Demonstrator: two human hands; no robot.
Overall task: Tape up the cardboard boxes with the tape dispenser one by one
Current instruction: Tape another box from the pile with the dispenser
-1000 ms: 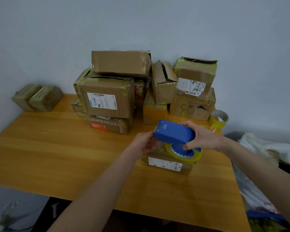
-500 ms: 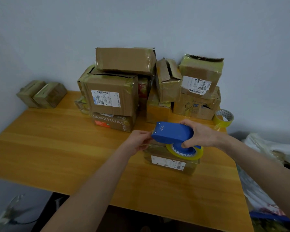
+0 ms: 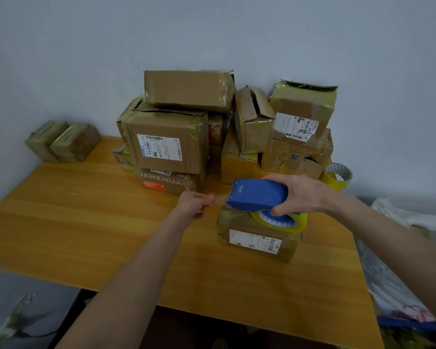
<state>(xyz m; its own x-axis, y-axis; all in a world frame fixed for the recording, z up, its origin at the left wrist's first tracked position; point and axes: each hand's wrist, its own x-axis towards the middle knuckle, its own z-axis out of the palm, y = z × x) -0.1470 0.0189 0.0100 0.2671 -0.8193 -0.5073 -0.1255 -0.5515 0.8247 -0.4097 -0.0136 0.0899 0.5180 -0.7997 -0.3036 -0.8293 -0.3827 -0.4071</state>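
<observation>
A small flat cardboard box (image 3: 256, 239) with a white label lies on the wooden table (image 3: 86, 222), right of centre. My right hand (image 3: 297, 195) grips the blue tape dispenser (image 3: 257, 195), whose yellow tape roll (image 3: 280, 220) sits just over the box's top. My left hand (image 3: 195, 204) is to the left of the dispenser's front end, fingers pinched together on the clear tape end that stretches faintly from the dispenser. The left edge of the box top lies under that strip.
A pile of worn cardboard boxes (image 3: 169, 144) stands against the wall behind. Two taped boxes (image 3: 63, 142) sit at the far left corner. A spare tape roll (image 3: 336, 176) lies at the right rear. Plastic bags (image 3: 400, 248) crowd the table's right side.
My left hand has drawn away leftward from the dispenser, pulling the tape end out. The dispenser has stayed over the box in my right hand.
</observation>
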